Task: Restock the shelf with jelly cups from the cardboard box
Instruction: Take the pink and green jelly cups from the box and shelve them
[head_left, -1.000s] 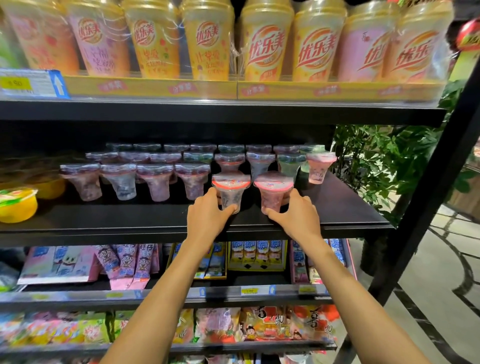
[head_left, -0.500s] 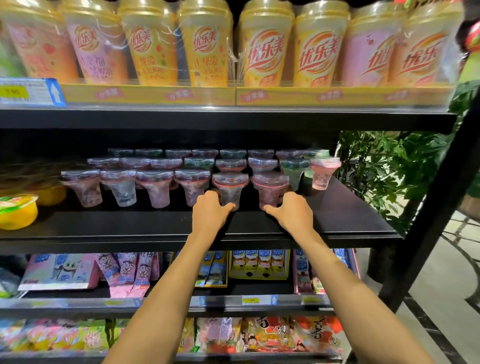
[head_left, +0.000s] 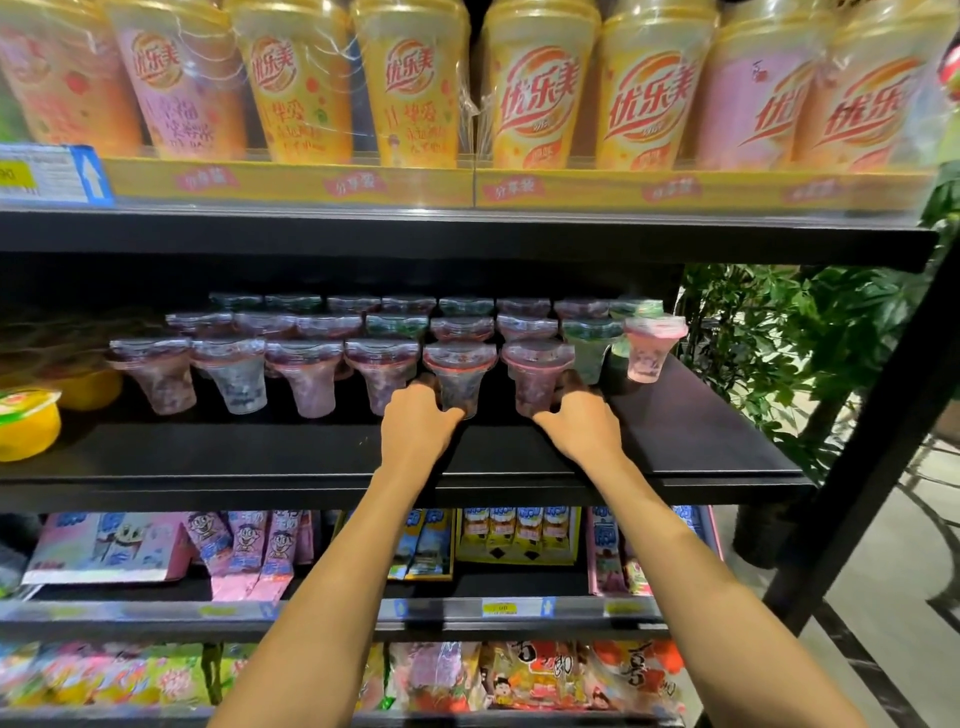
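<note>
Two clear jelly cups stand side by side in the front row of the black middle shelf (head_left: 311, 457). My left hand (head_left: 418, 418) is wrapped around the base of the left jelly cup (head_left: 460, 374). My right hand (head_left: 576, 421) grips the base of the right jelly cup (head_left: 537, 371). Both cups are upright, in line with the front row of several cups (head_left: 306, 374) to their left. More rows of cups stand behind. The cardboard box is out of view.
Tall yellow and pink drink cups (head_left: 540, 88) fill the shelf above. Yellow jelly tubs (head_left: 26, 421) sit at the far left of the middle shelf. Snack packs (head_left: 249, 551) fill the lower shelves. A green plant (head_left: 779, 353) stands to the right behind a black post (head_left: 857, 467).
Both hands have pushed their two cups back along the shelf, from near the front edge into line with the front row. The camera has drawn closer.
</note>
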